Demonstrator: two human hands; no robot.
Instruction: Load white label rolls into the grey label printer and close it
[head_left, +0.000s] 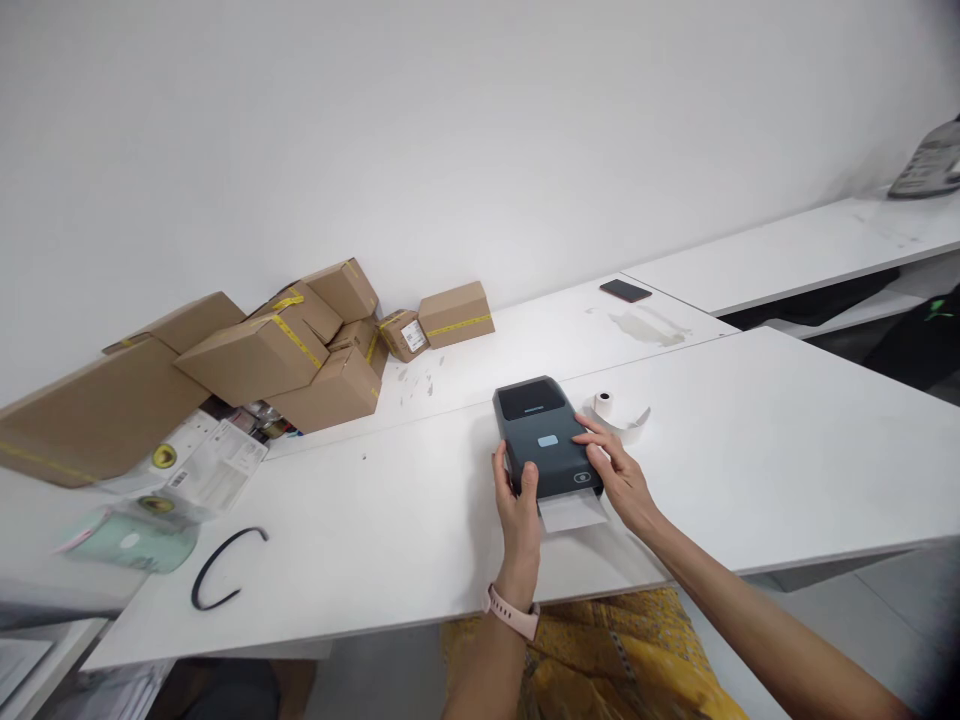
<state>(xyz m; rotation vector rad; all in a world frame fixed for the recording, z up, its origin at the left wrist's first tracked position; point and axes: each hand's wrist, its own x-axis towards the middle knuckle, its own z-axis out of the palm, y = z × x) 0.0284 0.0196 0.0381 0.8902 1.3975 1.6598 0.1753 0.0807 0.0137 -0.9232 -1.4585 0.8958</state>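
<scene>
The dark grey plastic label printer (541,425) sits midway along the white worktop (750,450), long axis pointing away from the person. The left hand (517,505) has its fingers clamped on the near-left corner; the right hand (619,475) lays its fingers spread along the right edge.

Both hands out in front, close together.
The left hand (516,500) stands nearly upright with its back toward the person, thumb and fingers closed in a clasp, and the left forearm (491,670) rises straight from below. The right hand (616,470) lies palm down, fingers straight and slightly spread, the index reaching furthest left. The bare right forearm (750,620) slants in from the lower right.
</scene>
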